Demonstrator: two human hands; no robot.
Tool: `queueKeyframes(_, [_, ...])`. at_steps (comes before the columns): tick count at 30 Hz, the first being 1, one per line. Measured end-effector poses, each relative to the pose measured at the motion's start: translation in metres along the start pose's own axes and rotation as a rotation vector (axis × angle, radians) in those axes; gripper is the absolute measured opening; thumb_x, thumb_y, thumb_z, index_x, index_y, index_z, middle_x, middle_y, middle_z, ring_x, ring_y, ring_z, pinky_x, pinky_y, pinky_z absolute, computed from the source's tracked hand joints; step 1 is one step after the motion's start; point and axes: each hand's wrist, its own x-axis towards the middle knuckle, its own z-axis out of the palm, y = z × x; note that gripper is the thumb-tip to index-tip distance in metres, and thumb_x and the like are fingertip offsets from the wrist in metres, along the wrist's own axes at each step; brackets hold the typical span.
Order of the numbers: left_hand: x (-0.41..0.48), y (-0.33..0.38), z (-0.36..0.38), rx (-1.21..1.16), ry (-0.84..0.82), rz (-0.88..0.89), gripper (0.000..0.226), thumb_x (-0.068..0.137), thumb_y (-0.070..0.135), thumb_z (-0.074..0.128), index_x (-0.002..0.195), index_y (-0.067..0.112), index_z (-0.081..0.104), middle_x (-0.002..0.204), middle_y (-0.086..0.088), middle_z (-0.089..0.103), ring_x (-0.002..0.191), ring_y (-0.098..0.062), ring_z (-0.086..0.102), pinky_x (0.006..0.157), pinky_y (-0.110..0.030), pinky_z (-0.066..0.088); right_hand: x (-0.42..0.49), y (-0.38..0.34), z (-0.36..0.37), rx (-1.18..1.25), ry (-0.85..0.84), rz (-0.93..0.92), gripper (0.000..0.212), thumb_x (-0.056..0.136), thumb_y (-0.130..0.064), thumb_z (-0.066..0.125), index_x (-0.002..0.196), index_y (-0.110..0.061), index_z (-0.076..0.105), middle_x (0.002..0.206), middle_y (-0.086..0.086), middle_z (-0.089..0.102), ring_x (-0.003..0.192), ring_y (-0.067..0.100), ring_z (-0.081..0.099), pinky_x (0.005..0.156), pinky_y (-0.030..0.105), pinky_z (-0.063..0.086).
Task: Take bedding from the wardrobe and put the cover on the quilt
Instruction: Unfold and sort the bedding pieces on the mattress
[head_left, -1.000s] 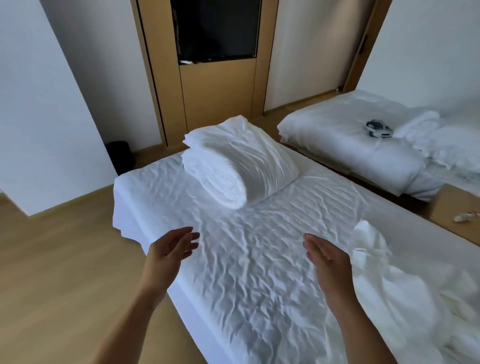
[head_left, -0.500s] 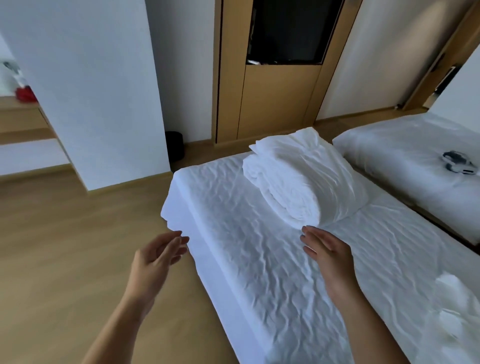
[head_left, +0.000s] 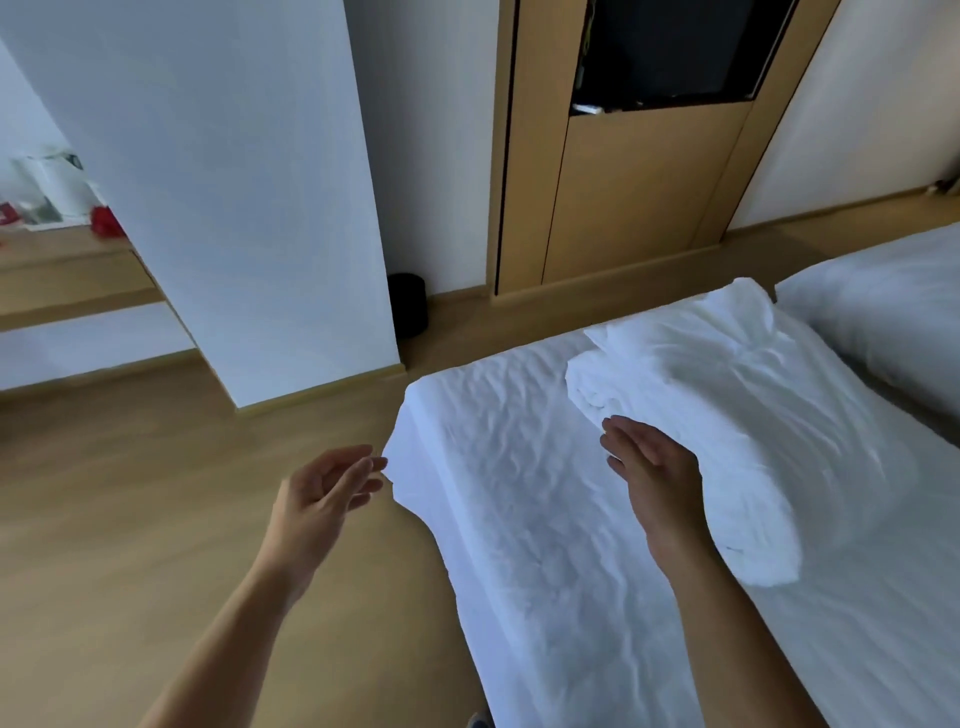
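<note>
Hotel room, white bed (head_left: 545, 519), folded quilt (head_left: 727, 415) near its far end.
Left hand (head_left: 317, 499) off the bed's corner, fingers loose and apart; right hand (head_left: 654, 478) flat, fingers together, beside the quilt, holding nothing.

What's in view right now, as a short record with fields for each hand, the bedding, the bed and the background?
left: left hand open, empty, above the floor beside the corner of the bed
right: right hand open, empty, over the bed at the near-left edge of the folded bedding; contact unclear
bedding: white, folded, lying on the bed
bed: wrinkled white sheet
background: wooden unit with dark opening; black bin on the floor; second bed at right
</note>
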Motion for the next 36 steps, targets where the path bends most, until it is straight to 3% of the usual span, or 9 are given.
queueKeyframes(2, [0.042,0.009,-0.007,-0.012,0.024,0.002,0.015,0.099,0.019,0.062,0.110,0.021,0.072,0.104,-0.002,0.078,0.094,-0.024,0.075,0.088,-0.043,0.056,0.038,-0.009,0.027,0.034,0.011,0.001,0.008,0.087,-0.030,0.073,0.088,-0.036,0.078,0.101,-0.011,0.076,0.102,0.014,0.071,0.100,0.048,0.054])
queueKeyframes(4, [0.082,0.015,-0.015,-0.027,0.032,0.009,0.016,0.099,0.020,0.062,0.112,0.020,0.072,0.105,-0.002,0.078,0.095,-0.024,0.075,0.087,-0.041,0.056,0.072,-0.011,0.053,0.052,0.032,0.021,0.012,0.091,-0.024,0.072,0.093,-0.035,0.077,0.105,-0.015,0.076,0.105,0.009,0.071,0.102,0.045,0.053])
queueKeyframes(11, [0.258,0.012,-0.037,-0.021,-0.061,0.039,0.017,0.099,0.021,0.062,0.112,0.018,0.071,0.106,-0.002,0.077,0.095,-0.023,0.075,0.088,-0.043,0.056,0.175,-0.009,0.151,0.027,0.133,0.029,0.017,0.092,-0.021,0.073,0.108,-0.020,0.077,0.106,-0.014,0.076,0.104,0.005,0.070,0.101,0.042,0.054])
queueKeyframes(23, [0.570,0.040,-0.054,0.028,-0.404,0.063,0.016,0.098,0.021,0.063,0.110,0.017,0.073,0.104,-0.001,0.078,0.095,-0.021,0.074,0.091,-0.044,0.056,0.332,-0.038,0.307,0.043,0.461,0.037,0.016,0.092,-0.017,0.074,0.107,-0.023,0.076,0.103,-0.018,0.075,0.099,0.004,0.071,0.095,0.041,0.058])
queueKeyframes(28, [0.677,0.060,-0.009,0.046,-0.548,0.095,0.027,0.088,0.031,0.066,0.109,0.017,0.074,0.102,-0.003,0.077,0.095,-0.022,0.074,0.093,-0.048,0.055,0.400,-0.048,0.313,0.062,0.629,0.017,0.014,0.090,-0.015,0.075,0.100,-0.025,0.078,0.103,-0.011,0.077,0.099,0.013,0.072,0.095,0.044,0.057])
queueKeyframes(36, [0.877,0.087,0.128,0.125,-0.787,0.177,0.034,0.082,0.028,0.065,0.112,0.014,0.071,0.100,-0.004,0.078,0.092,-0.024,0.075,0.095,-0.053,0.055,0.562,-0.052,0.301,0.145,0.888,-0.082,0.012,0.091,-0.017,0.073,0.092,-0.027,0.080,0.099,-0.005,0.078,0.097,0.016,0.074,0.092,0.042,0.057])
